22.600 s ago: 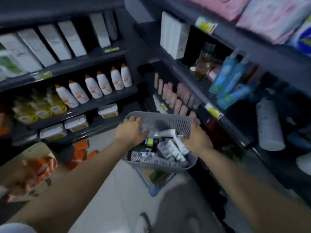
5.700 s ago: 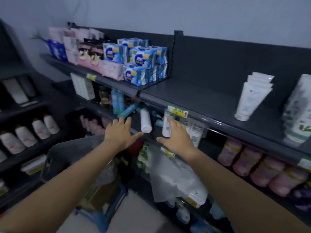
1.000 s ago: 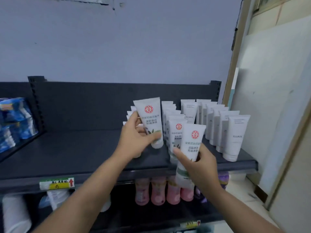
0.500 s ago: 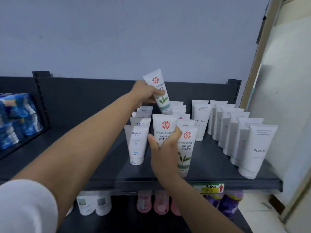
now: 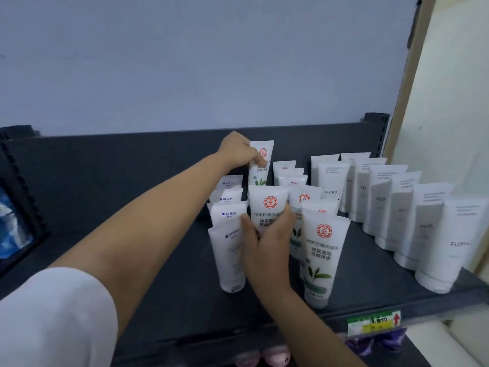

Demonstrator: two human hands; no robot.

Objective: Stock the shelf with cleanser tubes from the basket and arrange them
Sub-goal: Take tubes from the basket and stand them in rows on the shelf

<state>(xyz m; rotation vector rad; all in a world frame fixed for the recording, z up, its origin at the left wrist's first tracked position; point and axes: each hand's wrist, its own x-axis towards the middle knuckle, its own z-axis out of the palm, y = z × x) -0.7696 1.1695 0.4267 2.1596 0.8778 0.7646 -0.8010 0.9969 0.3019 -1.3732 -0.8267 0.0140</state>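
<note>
Dark shelf [image 5: 164, 300] | left hand [image 5: 238, 152] grips rear tube [image 5: 260, 165] | right hand [image 5: 264, 250] grips front tube [image 5: 267, 205] | FLORAL tubes [image 5: 330, 181]

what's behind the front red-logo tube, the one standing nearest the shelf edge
Behind the front white red-logo leaf-print tube, matching red-logo tubes recede toward the dark shelf's back panel. Each shows mainly its top; their lower parts are covered, so the count stays unclear.
</note>
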